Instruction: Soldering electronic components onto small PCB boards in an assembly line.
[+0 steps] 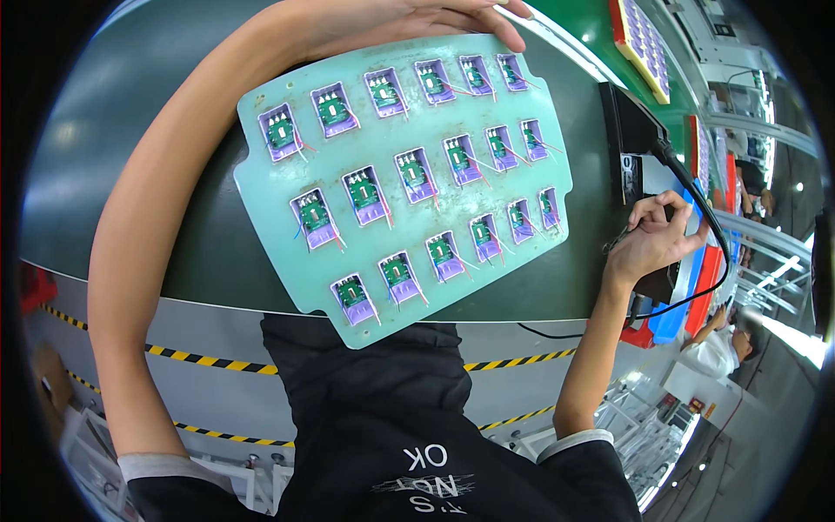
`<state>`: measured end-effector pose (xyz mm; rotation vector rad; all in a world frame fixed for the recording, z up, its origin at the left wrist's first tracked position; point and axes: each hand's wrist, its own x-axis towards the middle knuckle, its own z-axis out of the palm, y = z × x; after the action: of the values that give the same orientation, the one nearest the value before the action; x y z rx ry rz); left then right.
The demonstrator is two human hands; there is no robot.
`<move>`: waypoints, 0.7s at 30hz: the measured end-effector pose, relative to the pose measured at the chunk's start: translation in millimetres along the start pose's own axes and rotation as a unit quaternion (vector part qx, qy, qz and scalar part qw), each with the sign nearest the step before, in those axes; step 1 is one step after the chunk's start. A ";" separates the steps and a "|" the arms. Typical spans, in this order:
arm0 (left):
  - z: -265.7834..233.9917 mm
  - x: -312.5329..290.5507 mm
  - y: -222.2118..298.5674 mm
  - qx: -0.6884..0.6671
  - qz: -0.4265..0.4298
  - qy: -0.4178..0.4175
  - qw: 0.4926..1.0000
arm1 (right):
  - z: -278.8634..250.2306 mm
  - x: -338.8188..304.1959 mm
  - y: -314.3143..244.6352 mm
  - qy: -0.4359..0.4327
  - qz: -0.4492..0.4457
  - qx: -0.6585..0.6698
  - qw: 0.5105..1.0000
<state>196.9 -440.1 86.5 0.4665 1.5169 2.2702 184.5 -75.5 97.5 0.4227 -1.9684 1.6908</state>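
A pale green tray [396, 239] lies tilted on the dark table, its near corner jutting past the edge. Rows of rectangular openings hold purple housings [450, 270], each with a small green circuit board [280, 130] and thin red, white and blue wires. My left arm curves around the tray's left side. Beyond its far edge, my left hand [435, 19] is stretched out, one digit touching the rim. My right hand [657, 237] is curled to the right of the tray, apart from it. A small dark metallic item [616, 240] shows by its fingers, too indistinct to name.
A black device [628, 122] with a thick cable [709, 204] stands on the right. Blue and red bins [674, 304] sit beyond my right hand. Another tray with purple parts [642, 50] lies at the far right. Farther right, a person in white [715, 350] is visible.
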 end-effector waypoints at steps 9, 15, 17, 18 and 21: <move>-7.6 -18.6 8.8 0.003 0.019 0.014 1.000 | 12.7 -0.3 5.7 -0.025 0.011 0.048 0.998; 1.0 -7.5 1.6 0.000 0.020 0.011 1.000 | -1.9 2.2 4.7 -0.026 0.009 0.018 0.999; 0.7 -11.0 3.2 0.004 0.019 0.018 1.000 | 0.0 2.2 4.7 -0.028 0.011 0.028 0.999; 0.8 -10.9 3.5 0.006 0.022 0.014 1.000 | -0.6 2.5 4.4 -0.026 0.014 0.026 0.999; 0.4 -6.7 1.5 0.006 0.024 0.007 1.000 | -2.4 3.9 2.5 -0.024 0.016 0.023 0.999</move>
<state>202.7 -443.5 87.6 0.4973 1.5423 2.3058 180.4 -72.4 97.9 0.4532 -1.9837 1.7635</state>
